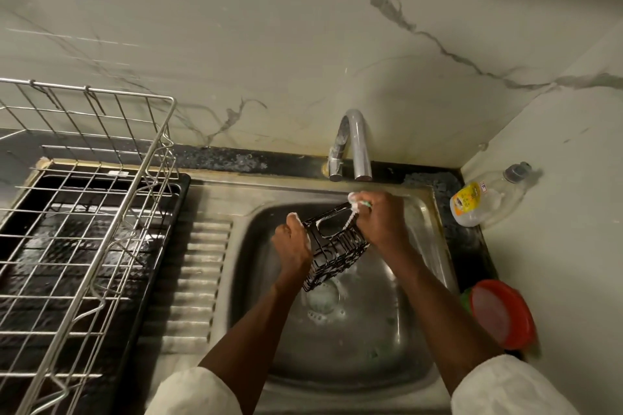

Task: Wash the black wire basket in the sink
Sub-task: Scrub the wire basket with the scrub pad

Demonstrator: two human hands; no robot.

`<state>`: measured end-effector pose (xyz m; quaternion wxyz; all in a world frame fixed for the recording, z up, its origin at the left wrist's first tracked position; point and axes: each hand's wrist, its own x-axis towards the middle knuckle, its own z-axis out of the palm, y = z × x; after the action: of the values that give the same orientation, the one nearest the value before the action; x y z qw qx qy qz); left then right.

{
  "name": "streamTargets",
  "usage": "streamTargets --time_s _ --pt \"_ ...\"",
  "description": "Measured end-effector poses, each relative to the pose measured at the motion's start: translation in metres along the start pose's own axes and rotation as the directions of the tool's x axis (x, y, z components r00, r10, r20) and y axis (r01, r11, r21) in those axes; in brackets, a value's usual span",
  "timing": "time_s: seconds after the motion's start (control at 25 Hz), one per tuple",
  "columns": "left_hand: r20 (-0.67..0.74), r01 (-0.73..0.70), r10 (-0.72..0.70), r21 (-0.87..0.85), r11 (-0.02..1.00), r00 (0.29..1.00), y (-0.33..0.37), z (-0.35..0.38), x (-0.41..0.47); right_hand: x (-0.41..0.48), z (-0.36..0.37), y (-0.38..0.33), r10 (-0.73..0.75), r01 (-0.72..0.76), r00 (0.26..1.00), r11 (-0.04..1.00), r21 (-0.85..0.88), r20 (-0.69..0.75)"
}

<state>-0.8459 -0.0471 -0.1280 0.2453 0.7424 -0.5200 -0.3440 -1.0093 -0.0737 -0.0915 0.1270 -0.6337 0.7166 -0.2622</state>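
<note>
A small black wire basket is held tilted over the steel sink, just above the drain. My left hand grips its left side, with foam on the fingers. My right hand is at the basket's far upper rim and pinches a soapy green-and-white scrubber against the wire. Suds sit around the drain below the basket. The tap stands behind my hands, and no water stream is visible from it.
A steel wire dish rack over a black tray fills the left counter. A ribbed drainboard lies between rack and basin. A clear bottle with a yellow label stands at the back right corner. A red lidded container sits at the sink's right edge.
</note>
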Motion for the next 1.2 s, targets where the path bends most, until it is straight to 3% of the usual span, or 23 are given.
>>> streamTargets --time_s 0.08,0.16,0.24,0.44,0.52,0.64,0.68,0.76,0.84,0.88,0.96,1.0,1.08,1.2 --pt "-0.023 -0.024 0.023 -0.014 1.0 0.999 -0.003 0.0 -0.001 0.001 0.003 -0.006 0.031 -0.029 0.998 0.999 -0.035 0.053" --pt "0.006 -0.005 0.005 0.0 1.0 1.0 -0.007 0.0 0.002 -0.017 0.012 -0.04 -0.176 0.181 0.971 0.983 -0.014 0.163" --pt "0.024 0.043 -0.042 -0.049 0.998 0.999 -0.009 -0.003 0.001 -0.035 0.02 -0.069 -0.379 0.38 0.896 0.924 0.042 0.232" --pt "-0.083 0.011 -0.024 -0.159 0.987 0.996 -0.005 -0.011 0.0 -0.063 0.028 -0.046 -0.477 0.486 0.856 0.874 0.006 0.198" --pt "0.085 0.163 -0.145 -0.283 0.945 0.986 -0.001 -0.006 0.002 -0.082 0.023 -0.034 -0.477 0.478 0.863 0.878 0.037 0.166" --pt "-0.038 0.076 -0.087 -0.231 0.97 0.996 -0.003 -0.004 0.002 -0.069 0.027 -0.032 -0.379 0.372 0.922 0.924 0.091 0.08" --pt "-0.066 0.106 -0.126 -0.244 0.964 0.99 -0.004 -0.006 0.001 -0.064 0.028 -0.035 -0.376 0.368 0.922 0.925 0.099 0.088" --pt "-0.068 0.156 -0.173 -0.206 0.966 0.982 -0.013 -0.008 0.003 -0.065 0.026 -0.032 -0.467 0.458 0.875 0.884 0.093 0.126" --pt "-0.037 0.112 -0.114 -0.069 0.991 0.993 -0.011 -0.014 0.005 -0.071 0.02 -0.016 -0.514 0.502 0.851 0.856 0.122 0.104" --pt "-0.015 0.083 -0.083 -0.035 0.996 0.996 -0.012 -0.013 0.006 -0.069 0.018 -0.007 -0.461 0.453 0.886 0.883 0.12 0.048" --pt "-0.023 0.054 -0.056 -0.105 0.993 0.998 -0.017 -0.008 0.01 -0.054 0.017 0.0 -0.221 0.234 0.969 0.965 0.118 -0.113" --pt "-0.051 0.021 -0.027 -0.122 0.992 0.998 -0.018 -0.007 0.01 -0.047 0.019 -0.001 -0.112 0.133 0.981 0.983 0.13 -0.158" --pt "-0.078 -0.005 -0.014 -0.241 0.97 0.997 -0.024 -0.007 0.007 -0.042 0.028 -0.013 -0.035 0.059 0.983 0.989 0.133 -0.181" --pt "-0.015 -0.002 -0.003 -0.294 0.956 1.0 -0.028 -0.026 0.02 -0.055 0.036 -0.027 -0.201 0.22 0.967 0.969 0.115 -0.154"
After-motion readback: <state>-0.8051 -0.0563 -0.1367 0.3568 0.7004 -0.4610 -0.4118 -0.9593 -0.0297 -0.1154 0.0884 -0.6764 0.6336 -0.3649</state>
